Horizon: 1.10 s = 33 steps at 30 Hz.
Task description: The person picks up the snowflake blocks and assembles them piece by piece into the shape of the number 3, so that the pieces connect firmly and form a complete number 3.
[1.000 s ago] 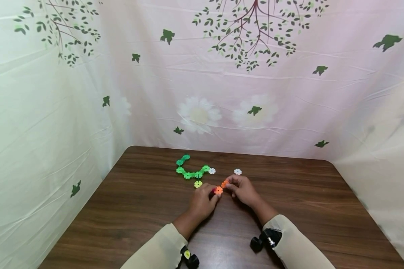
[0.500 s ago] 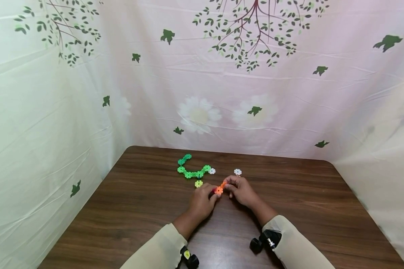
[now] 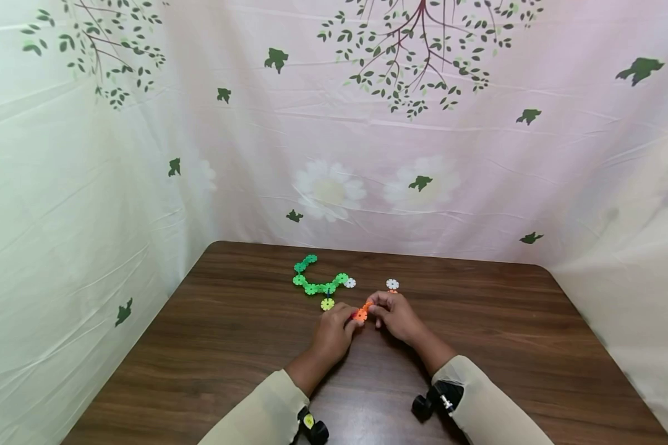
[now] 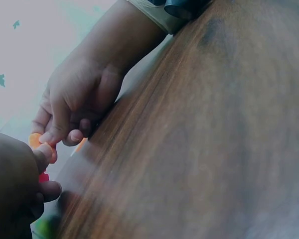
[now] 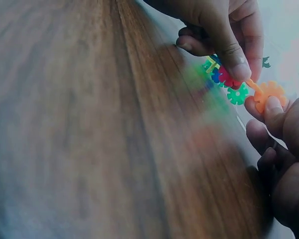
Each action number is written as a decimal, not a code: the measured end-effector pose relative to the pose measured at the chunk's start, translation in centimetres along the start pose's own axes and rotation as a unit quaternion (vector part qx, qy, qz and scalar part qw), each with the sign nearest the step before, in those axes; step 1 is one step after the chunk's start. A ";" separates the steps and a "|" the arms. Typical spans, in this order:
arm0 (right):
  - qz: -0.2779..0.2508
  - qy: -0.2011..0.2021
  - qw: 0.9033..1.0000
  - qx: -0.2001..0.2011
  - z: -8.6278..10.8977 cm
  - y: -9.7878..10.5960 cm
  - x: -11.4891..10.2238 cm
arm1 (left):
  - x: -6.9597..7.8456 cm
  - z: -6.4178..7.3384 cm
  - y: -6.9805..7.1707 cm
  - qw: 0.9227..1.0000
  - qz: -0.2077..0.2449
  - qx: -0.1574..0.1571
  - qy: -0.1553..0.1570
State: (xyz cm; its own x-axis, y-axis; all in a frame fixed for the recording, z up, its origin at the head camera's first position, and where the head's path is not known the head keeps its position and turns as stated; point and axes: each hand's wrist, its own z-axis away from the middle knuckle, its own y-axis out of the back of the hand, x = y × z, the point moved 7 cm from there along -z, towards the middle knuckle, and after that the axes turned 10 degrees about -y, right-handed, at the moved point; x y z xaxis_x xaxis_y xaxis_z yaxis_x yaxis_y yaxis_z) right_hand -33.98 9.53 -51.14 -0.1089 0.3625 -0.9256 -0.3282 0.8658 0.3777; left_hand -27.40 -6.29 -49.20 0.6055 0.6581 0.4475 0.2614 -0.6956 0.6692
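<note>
My left hand pinches an orange notched flower disc between thumb and fingers, with a red disc joined beside it. Close on its right, my right hand pinches another orange flower disc by thumb and fingertips. The two orange discs meet at an angle between the hands. Just beyond the left fingers lies a yellow-green disc, linked to a curved chain of green discs. At the chain's right end sits a white disc.
Another white disc lies behind the right hand, a bit of orange showing at its near edge. Brown wood-grain tabletop surrounds the hands. A patterned cloth hangs behind the table's far edge and along both sides.
The right hand has shifted slightly left, bringing its orange disc up against the one in the left hand. Orange now shows below the far white disc. The left hand has barely moved.
</note>
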 end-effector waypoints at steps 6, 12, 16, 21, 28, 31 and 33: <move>0.008 0.005 1.000 -0.013 0.0 -0.1 -0.2 | 0.2 0.0 0.2 1.000 -0.007 0.003 -0.011; 0.003 0.007 1.000 -0.008 0.1 -0.3 -0.3 | 0.1 0.1 0.0 1.000 -0.010 0.008 -0.021; -0.003 0.016 1.000 -0.002 0.1 -0.4 -0.3 | 0.3 0.1 0.1 0.999 -0.007 0.016 -0.029; -0.001 0.026 1.000 0.004 0.1 -0.3 -0.2 | 0.3 0.0 0.1 1.000 -0.009 0.019 -0.023; -0.003 -0.002 1.000 0.017 -0.5 0.1 0.0 | 0.4 -0.1 0.4 0.999 -0.022 0.035 -0.017; -0.002 -0.019 0.999 0.026 -0.9 0.3 0.1 | 0.6 -0.1 0.5 0.998 -0.025 0.046 -0.024; -0.003 -0.030 0.999 0.034 -1.1 0.4 0.3 | 0.5 0.0 0.5 0.998 -0.022 0.055 -0.033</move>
State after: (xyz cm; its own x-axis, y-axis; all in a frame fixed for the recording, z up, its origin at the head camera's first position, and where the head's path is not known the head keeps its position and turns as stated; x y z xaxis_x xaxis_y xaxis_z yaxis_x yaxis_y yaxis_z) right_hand -35.17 9.57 -51.28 -0.0497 0.3750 -0.9257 -0.2646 0.8888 0.3742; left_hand -26.91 -6.30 -48.67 0.6392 0.6703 0.3769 0.3673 -0.6967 0.6161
